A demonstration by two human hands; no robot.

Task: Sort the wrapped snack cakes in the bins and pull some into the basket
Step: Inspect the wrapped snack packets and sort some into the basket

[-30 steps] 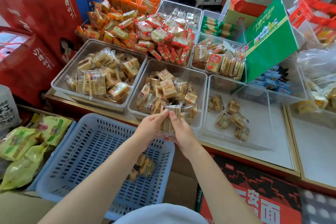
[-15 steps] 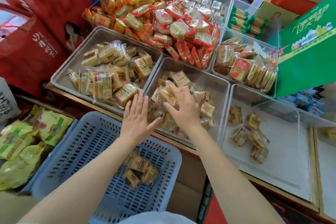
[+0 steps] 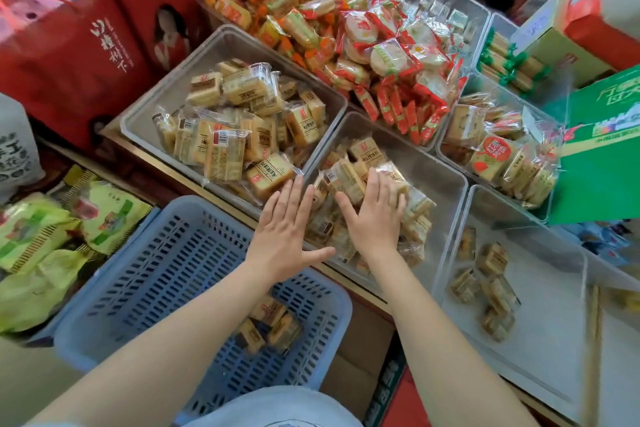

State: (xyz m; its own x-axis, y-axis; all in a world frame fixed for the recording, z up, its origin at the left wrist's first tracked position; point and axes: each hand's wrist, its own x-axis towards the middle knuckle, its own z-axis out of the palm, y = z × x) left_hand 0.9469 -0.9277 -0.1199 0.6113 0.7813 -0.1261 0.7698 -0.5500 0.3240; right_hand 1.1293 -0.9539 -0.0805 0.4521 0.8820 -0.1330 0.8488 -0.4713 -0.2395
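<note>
Vs. half-second earlier: both hands hardly shifted. Right hand (image 3: 375,215) flat, fingers spread, pressing snack cakes (image 3: 349,177); left hand (image 3: 287,229) flat, wide, over bin edge (image 3: 311,166). Basket (image 3: 145,284) beneath left wrist, mostly open floor.

Snack cakes (image 3: 349,180) partly hidden under hands; wrapper print perhaps too blurred

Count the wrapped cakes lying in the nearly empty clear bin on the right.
5, loose on the bin floor: a far-left cake, one right of it, two in the middle row, one nearest. None seems hidden.
</note>
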